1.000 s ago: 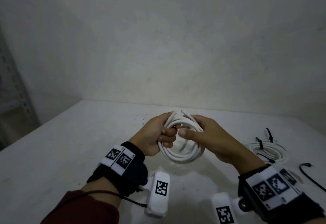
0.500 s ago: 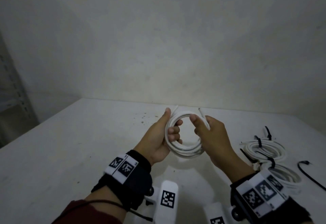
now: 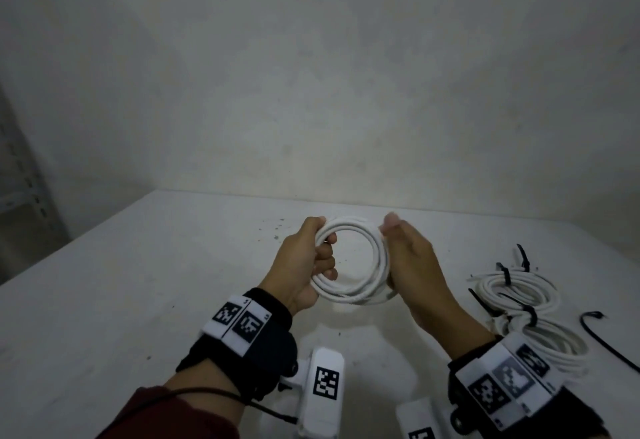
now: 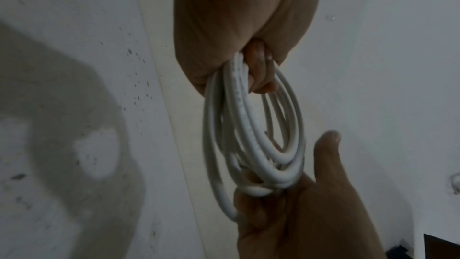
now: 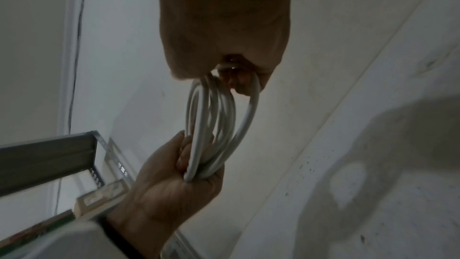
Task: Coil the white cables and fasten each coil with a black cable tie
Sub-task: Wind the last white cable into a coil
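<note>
A white cable coil (image 3: 360, 291) of several loops hangs between both hands above the white table (image 3: 138, 293). My left hand (image 3: 308, 265) grips its left side, fingers curled through the ring. My right hand (image 3: 408, 265) grips its right side, thumb up along the loops. In the left wrist view the coil (image 4: 248, 135) runs from my left fingers down to my right hand (image 4: 286, 194). In the right wrist view the coil (image 5: 219, 125) runs from my right fingers to my left hand (image 5: 179, 174). No tie shows on this coil.
Two finished white coils (image 3: 519, 289) (image 3: 550, 345) with black ties lie on the table at the right. A loose black cable tie (image 3: 602, 334) lies beside them near the right edge. A metal shelf (image 5: 49, 155) stands off to the left.
The hands have drawn apart, spreading the coil from a bunched bundle into an open round ring. The view has shifted, showing more of the finished coils at the right.
</note>
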